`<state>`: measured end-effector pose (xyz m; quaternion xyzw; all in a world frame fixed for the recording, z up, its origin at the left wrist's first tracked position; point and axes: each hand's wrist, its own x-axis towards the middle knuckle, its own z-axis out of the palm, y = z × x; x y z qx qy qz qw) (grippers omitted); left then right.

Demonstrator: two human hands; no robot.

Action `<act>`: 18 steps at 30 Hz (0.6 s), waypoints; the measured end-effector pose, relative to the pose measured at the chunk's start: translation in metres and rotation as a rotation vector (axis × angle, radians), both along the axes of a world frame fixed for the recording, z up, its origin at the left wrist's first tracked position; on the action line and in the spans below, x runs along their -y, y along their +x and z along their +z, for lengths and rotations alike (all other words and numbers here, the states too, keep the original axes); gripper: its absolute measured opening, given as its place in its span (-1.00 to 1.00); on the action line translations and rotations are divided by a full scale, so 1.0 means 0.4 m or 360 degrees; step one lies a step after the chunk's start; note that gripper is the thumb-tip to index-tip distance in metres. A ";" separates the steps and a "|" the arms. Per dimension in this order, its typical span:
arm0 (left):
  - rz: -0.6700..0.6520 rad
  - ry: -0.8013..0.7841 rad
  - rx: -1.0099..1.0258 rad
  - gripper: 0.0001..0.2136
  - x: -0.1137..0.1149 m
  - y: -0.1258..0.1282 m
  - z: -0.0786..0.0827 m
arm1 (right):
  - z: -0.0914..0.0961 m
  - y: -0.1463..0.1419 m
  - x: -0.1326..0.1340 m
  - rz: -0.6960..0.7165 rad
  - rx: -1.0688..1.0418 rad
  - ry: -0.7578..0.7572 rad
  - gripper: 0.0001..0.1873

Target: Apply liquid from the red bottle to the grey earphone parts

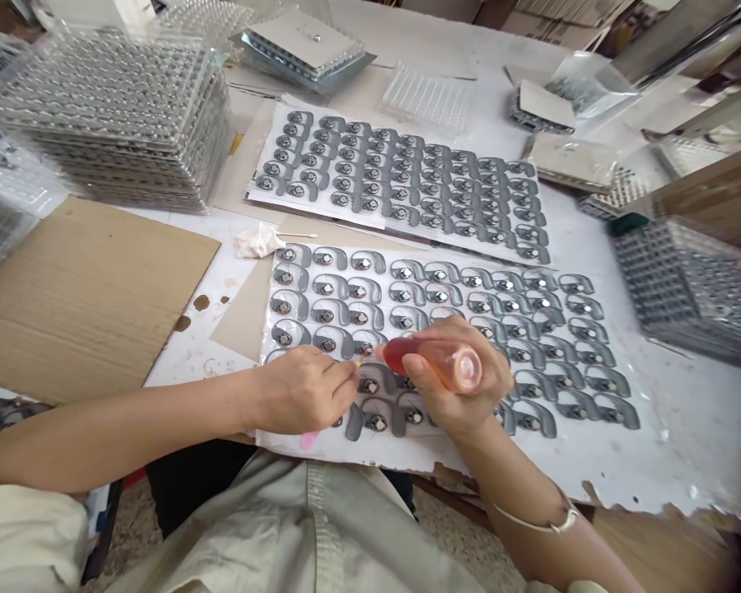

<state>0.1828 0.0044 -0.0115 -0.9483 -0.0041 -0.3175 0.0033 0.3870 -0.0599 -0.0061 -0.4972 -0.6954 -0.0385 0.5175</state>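
My left hand (302, 389) pinches a thin stick (309, 441) with a pink end, and its yellowish tip (356, 364) reaches a grey ear-hook-shaped part (339, 342). My right hand (460, 383) grips a translucent orange squeeze bottle (432, 364) on its side, its nozzle pointing left, close to the stick's tip. Both hands are over a white-backed sheet (383, 288) holding rows of grey parts, each with a round metal centre. The hands hide part of the sheet. A similar sheet (346, 210) lies beyond it.
Stacks of clear plastic trays (111, 115) holding small metal parts rise at the back left, and more (685, 288) stand at the right. A cardboard sheet (80, 296) lies on the left of the white worktable (673, 436). A crumpled tissue (259, 240) and a cotton swab lie between the sheets.
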 end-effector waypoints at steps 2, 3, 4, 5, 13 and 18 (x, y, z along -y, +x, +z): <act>0.0006 0.0010 0.0007 -0.87 -0.001 0.000 -0.001 | -0.001 -0.001 -0.001 0.0016 -0.0021 -0.0033 -0.84; 0.0013 0.0019 0.0007 -0.87 -0.001 -0.001 -0.002 | -0.001 -0.001 -0.001 0.0017 -0.0031 -0.0049 -0.84; 0.0022 0.0028 0.0001 -0.87 -0.001 -0.001 -0.002 | -0.001 -0.001 -0.001 0.0014 -0.0036 -0.0053 -0.84; 0.0031 0.0036 -0.0005 -0.86 -0.001 -0.001 -0.003 | -0.002 -0.001 -0.001 0.0008 -0.0039 -0.0054 -0.84; 0.0021 0.0040 0.0000 -0.87 -0.001 0.001 -0.006 | -0.011 0.002 -0.001 -0.0024 -0.0104 -0.0031 -0.83; 0.0032 0.0020 0.0028 -0.86 -0.003 0.002 -0.006 | -0.011 0.005 -0.003 -0.0043 -0.0111 0.0040 -0.83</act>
